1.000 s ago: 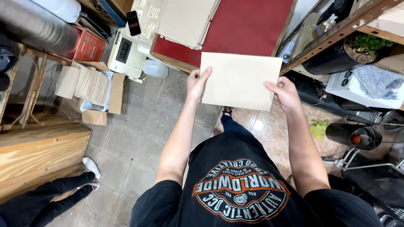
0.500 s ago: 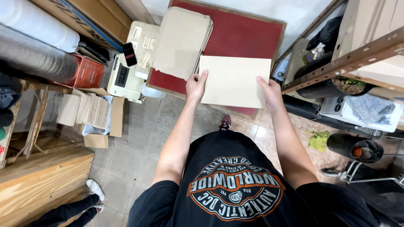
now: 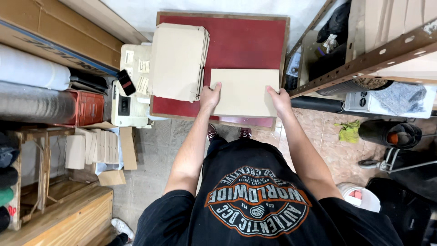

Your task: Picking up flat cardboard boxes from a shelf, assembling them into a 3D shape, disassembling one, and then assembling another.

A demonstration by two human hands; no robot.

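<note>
Hands: left hand (image 3: 210, 96) and right hand (image 3: 279, 100) each grip one side edge of the cardboard sheet (image 3: 245, 92), fingers curled over the rim, thumbs lying on top; neither is spread open.
Red table (image 3: 255, 43): the largest surface ahead, a red top with a wooden border, set against the pale wall.
Cardboard stack (image 3: 178, 61): a thick pile of tan sheets on the table's left part, overhanging its left edge, just beside the held sheet but apart from it.
Cardboard sheet: a single pale rectangle lying flat, or nearly so, over the table's near right part, held between both hands; whether it fully rests on the table I cannot tell.
Metal shelf (image 3: 364, 59): a perforated rail slanting on the right, with dark items stored behind it.
White machine (image 3: 129, 91): left of the table, partly under the stack.
Red box (image 3: 88, 108): left of the white machine, beside grey rolls.
Dark phone (image 3: 126, 82): lying tilted on the white machine.
Green rag (image 3: 348, 132): crumpled on the tiled floor, right of the person.
</note>
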